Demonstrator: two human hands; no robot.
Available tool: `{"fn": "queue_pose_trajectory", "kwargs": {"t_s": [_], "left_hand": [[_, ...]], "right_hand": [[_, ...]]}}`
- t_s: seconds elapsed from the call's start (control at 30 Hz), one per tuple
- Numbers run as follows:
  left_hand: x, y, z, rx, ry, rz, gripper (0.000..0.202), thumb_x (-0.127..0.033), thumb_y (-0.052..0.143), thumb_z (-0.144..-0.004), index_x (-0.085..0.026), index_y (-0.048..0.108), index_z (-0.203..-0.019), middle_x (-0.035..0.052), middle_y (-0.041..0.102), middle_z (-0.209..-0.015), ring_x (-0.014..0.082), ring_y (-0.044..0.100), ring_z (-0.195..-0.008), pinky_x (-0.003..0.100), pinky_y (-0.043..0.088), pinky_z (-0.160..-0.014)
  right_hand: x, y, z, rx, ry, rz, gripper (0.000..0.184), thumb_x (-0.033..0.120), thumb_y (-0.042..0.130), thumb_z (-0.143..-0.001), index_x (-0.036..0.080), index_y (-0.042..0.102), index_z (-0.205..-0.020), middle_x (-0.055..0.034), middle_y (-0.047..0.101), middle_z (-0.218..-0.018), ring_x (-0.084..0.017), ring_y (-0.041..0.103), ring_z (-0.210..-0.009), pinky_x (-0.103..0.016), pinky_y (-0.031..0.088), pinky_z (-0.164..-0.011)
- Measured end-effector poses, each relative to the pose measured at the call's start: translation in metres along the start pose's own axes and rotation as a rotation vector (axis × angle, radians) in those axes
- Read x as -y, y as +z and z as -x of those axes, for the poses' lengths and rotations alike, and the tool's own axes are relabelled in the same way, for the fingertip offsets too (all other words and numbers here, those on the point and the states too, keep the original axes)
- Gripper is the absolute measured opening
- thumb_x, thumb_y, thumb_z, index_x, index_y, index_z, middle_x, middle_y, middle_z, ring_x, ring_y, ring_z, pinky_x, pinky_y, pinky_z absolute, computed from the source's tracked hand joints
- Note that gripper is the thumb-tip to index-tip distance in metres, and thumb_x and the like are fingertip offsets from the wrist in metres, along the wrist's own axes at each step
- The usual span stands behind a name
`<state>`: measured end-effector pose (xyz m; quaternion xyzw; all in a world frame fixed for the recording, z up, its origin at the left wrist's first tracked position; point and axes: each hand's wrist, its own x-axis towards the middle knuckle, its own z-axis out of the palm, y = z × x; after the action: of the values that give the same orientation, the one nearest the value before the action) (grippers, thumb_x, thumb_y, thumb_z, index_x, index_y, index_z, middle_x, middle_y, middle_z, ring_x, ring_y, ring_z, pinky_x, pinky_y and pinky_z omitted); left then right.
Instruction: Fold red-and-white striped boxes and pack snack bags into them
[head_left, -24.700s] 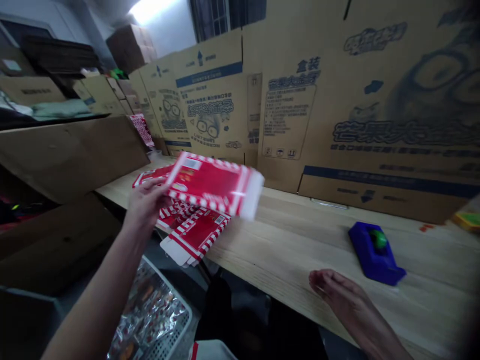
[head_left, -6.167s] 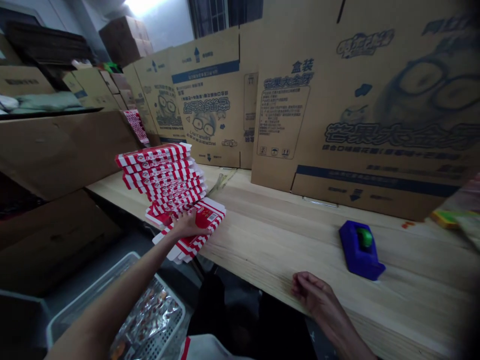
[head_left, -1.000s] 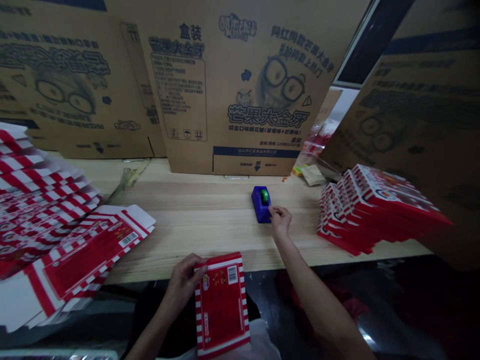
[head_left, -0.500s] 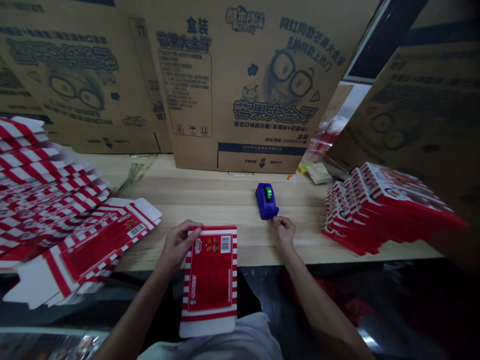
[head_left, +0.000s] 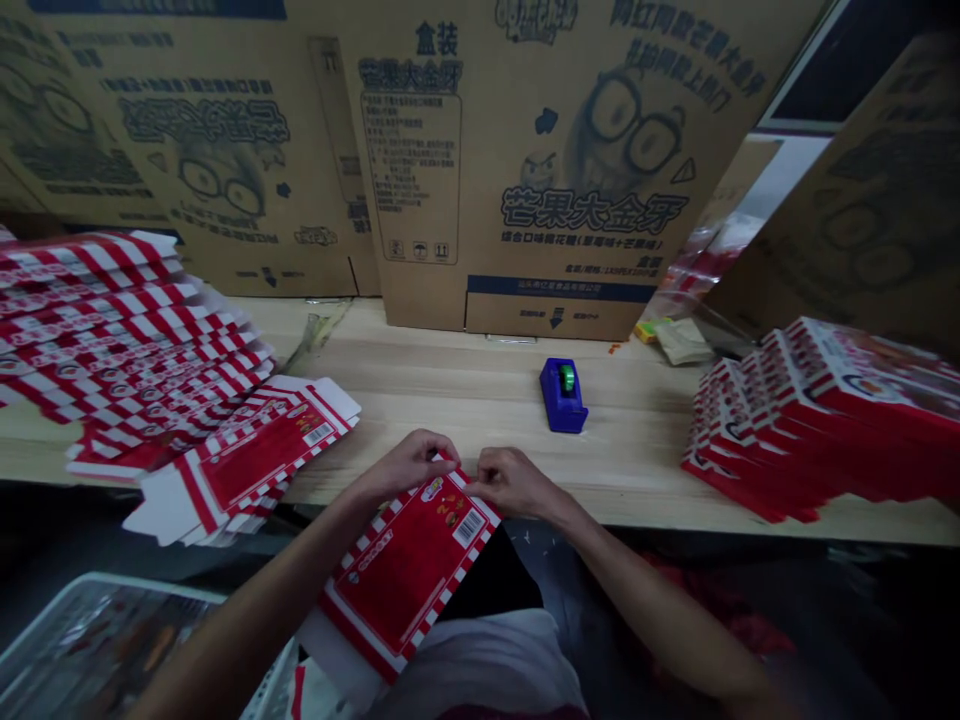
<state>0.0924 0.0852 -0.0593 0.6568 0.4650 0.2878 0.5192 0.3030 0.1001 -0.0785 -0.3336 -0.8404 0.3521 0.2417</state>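
My right hand (head_left: pixel 516 483) left the dispenser (head_left: pixel 563 396) and joined my left hand (head_left: pixel 409 463), both gripping the carton (head_left: pixel 405 560) end nearer it.

I am looking at a packing workroom. Tall brown corrugated shipping cartons (head_left: pixel 540 160) printed with cartoon faces wall in a long pale wooden workbench (head_left: pixel 465 400). Flat, unfolded red-and-white striped paper boxes (head_left: pixel 135 330) are heaped on its left, folded red ones (head_left: pixel 810 420) are stacked on its right, and a small blue tape dispenser (head_left: pixel 562 396) stands between them.
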Motion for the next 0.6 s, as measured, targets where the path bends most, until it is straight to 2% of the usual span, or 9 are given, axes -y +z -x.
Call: {"fn": "queue_pose_trajectory", "kwargs": {"t_s": [0.07, 0.13, 0.2, 0.27, 0.33, 0.47, 0.6], "left_hand": [[0.001, -0.001, 0.003, -0.004, 0.009, 0.0, 0.018, -0.032, 0.066, -0.071, -0.014, 0.068, -0.072, -0.0025, 0.055, -0.054, 0.0081, 0.042, -0.049, 0.018, 0.03, -0.046], [-0.001, -0.002, 0.006, -0.02, 0.015, -0.005, 0.018, -0.032, 0.065, -0.073, -0.014, 0.068, -0.073, -0.0032, 0.053, -0.053, 0.0074, 0.038, -0.047, 0.018, 0.028, -0.045], [-0.005, -0.005, 0.01, -0.034, 0.032, -0.018, 0.018, -0.032, 0.064, -0.074, -0.014, 0.069, -0.074, -0.0025, 0.055, -0.055, 0.0077, 0.039, -0.048, 0.019, 0.029, -0.046], [-0.012, -0.006, 0.013, -0.035, 0.073, -0.041, 0.019, -0.032, 0.065, -0.074, -0.014, 0.07, -0.074, -0.0001, 0.06, -0.061, 0.0094, 0.045, -0.053, 0.02, 0.034, -0.05], [-0.021, -0.008, 0.017, -0.017, 0.124, -0.059, 0.019, -0.033, 0.066, -0.075, -0.014, 0.07, -0.075, 0.0025, 0.064, -0.069, 0.012, 0.052, -0.06, 0.022, 0.039, -0.057], [-0.038, -0.01, 0.029, 0.061, 0.21, -0.097, 0.017, -0.031, 0.064, -0.079, -0.017, 0.072, -0.083, 0.0048, 0.068, -0.081, 0.0159, 0.06, -0.073, 0.025, 0.046, -0.069], [-0.055, -0.012, 0.042, 0.105, 0.241, -0.221, 0.021, -0.023, 0.064, -0.08, -0.019, 0.072, -0.099, 0.0057, 0.071, -0.093, 0.0179, 0.064, -0.084, 0.027, 0.047, -0.077]], "right_hand": [[-0.001, 0.005, 0.005, -0.039, 0.04, 0.046, 0.028, 0.037, 0.072, -0.075, 0.017, 0.062, -0.058, 0.0003, 0.059, -0.057, -0.011, 0.049, -0.052, -0.023, 0.032, -0.051], [-0.001, 0.009, 0.009, -0.064, 0.098, 0.001, 0.026, 0.038, 0.071, -0.076, 0.017, 0.064, -0.064, -0.0005, 0.062, -0.059, -0.012, 0.052, -0.054, -0.023, 0.035, -0.052], [0.001, 0.011, 0.012, -0.098, 0.166, -0.106, 0.023, 0.04, 0.072, -0.075, 0.018, 0.066, -0.075, -0.0005, 0.064, -0.063, -0.013, 0.055, -0.056, -0.023, 0.037, -0.054], [0.003, 0.012, 0.013, -0.088, 0.244, -0.299, 0.03, 0.041, 0.076, -0.069, 0.018, 0.066, -0.086, 0.0009, 0.064, -0.064, -0.013, 0.056, -0.056, -0.023, 0.038, -0.053], [0.006, 0.01, 0.012, 0.002, 0.339, -0.555, 0.037, 0.042, 0.08, -0.063, 0.016, 0.065, -0.085, 0.0022, 0.063, -0.062, -0.012, 0.055, -0.053, -0.022, 0.039, -0.052], [0.01, 0.005, 0.011, 0.221, 0.491, -1.004, 0.037, 0.039, 0.086, -0.052, 0.014, 0.063, -0.067, 0.0042, 0.06, -0.057, -0.007, 0.049, -0.047, -0.019, 0.036, -0.049], [0.011, 0.007, 0.016, 0.337, 0.536, -1.239, 0.043, 0.036, 0.09, -0.043, 0.012, 0.066, -0.07, 0.0018, 0.064, -0.062, -0.009, 0.055, -0.052, -0.022, 0.043, -0.058]]}}
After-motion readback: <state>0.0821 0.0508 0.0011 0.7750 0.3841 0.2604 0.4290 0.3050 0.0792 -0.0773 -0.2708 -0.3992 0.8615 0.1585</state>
